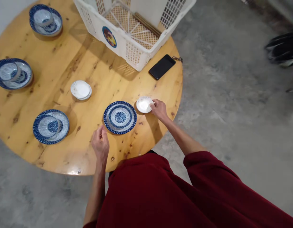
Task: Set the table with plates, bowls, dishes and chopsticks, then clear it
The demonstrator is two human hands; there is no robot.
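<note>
Saucer, wooden table, likely concrete floor

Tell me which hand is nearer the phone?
Right. The right hand, holding a white dish, is below the phone; the left hand is farther, beside the blue plate.

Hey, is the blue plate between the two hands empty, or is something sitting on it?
Empty: the blue plate shows its whole ringed pattern, with nothing on it.

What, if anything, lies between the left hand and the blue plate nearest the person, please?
Nothing visible does. Only bare table separates the left hand from the blue plate. The right hand holds a small white dish at the plate's opposite side.
</note>
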